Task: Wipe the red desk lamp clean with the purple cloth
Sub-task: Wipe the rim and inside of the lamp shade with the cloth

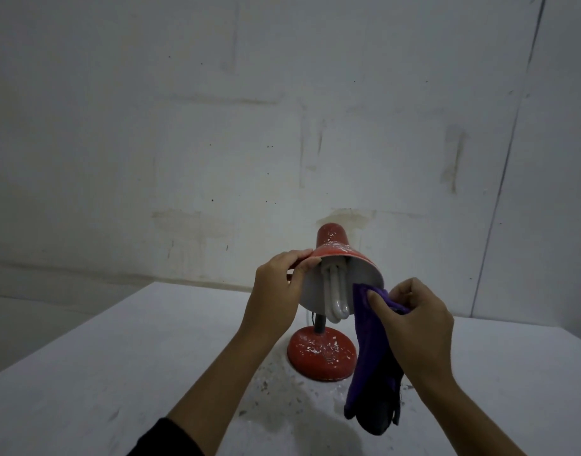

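The red desk lamp (328,291), its paint chipped, stands on the pale speckled surface (118,357). The left hand (276,284) pinches the conical shade's rim; the right hand (414,320) grips the limp purple cloth (371,357) against the white inner rim.

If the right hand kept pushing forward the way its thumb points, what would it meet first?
Most likely the white inner wall of the lampshade, since the right hand already holds the purple cloth at its rim; the bulb lies just beside, though depth is unclear.
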